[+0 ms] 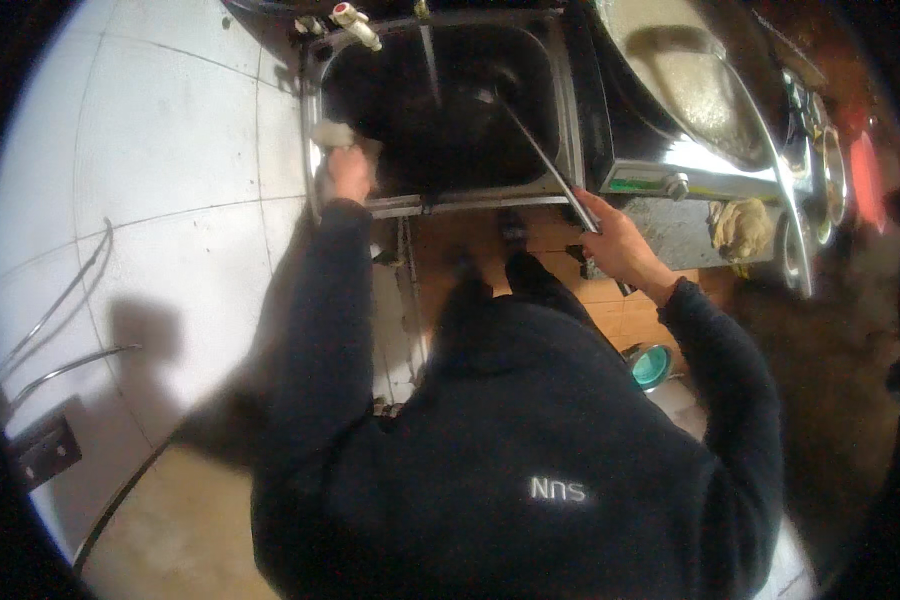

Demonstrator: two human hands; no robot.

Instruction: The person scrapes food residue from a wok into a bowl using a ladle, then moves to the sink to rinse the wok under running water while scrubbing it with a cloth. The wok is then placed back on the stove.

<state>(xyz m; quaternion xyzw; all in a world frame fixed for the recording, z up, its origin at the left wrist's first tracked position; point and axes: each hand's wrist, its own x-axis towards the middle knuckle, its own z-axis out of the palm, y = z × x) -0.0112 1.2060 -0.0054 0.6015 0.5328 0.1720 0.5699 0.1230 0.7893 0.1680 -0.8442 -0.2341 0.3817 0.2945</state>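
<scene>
Before me is a dark sink basin [450,150] with a pale metal rim. A thin stream of water [430,64] falls into it from a tap at the top. My right hand [619,240] grips the long metal handle [544,154] of a utensil whose far end reaches into the basin; its head is too dark to make out. At the basin's left edge my left hand [350,174] is closed around something I cannot make out, blurred. A pale, soft-looking object [333,135] lies just beyond its fingers.
A valve with a red cap [343,11] is at the sink's top left. To the right stand a stove with a knob [676,186], a large pan [701,90], a crumpled cloth [742,227] and a ladle [795,259]. A teal-lined container [651,366] is lower down. White tiles [172,127] cover the left wall.
</scene>
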